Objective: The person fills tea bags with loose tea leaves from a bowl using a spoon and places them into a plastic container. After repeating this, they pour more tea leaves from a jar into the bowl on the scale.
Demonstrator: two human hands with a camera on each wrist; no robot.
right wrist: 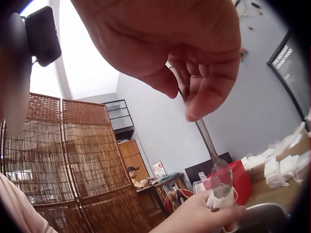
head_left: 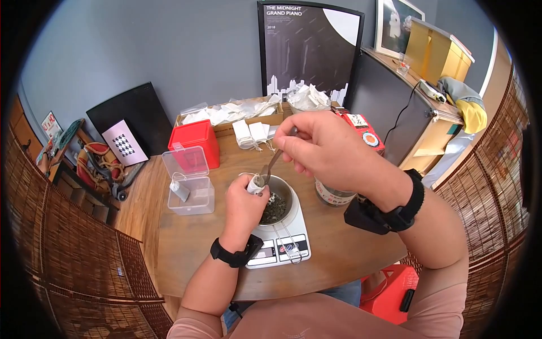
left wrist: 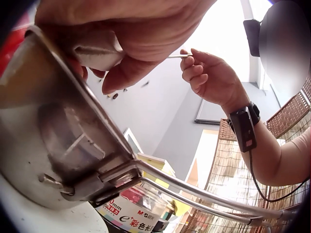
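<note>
A small white drawstring pouch (head_left: 256, 185) is gripped in my left hand (head_left: 246, 208), its mouth upward, over the left rim of a metal pot (head_left: 291, 199). Between thumb and fingers, my right hand (head_left: 333, 148) pinches the handle of a metal spoon (right wrist: 206, 138). The spoon slants down, its bowl right at the pouch's mouth in the right wrist view. Dark dried leaf bits (head_left: 275, 211) with some pale pieces lie in the pot. A white digital kitchen scale (head_left: 303, 227) sits beneath the pot, whose wire handle (head_left: 289, 242) reaches out over the scale's front.
Left stands an open clear plastic box (head_left: 199, 204) holding one filled pouch (head_left: 179, 190). Behind it is a red container (head_left: 192, 144). White pouches (head_left: 252, 134) lie farther back before a cardboard tray (head_left: 226, 131) of more. A clear labelled jar (head_left: 334, 196) stands right of the pot.
</note>
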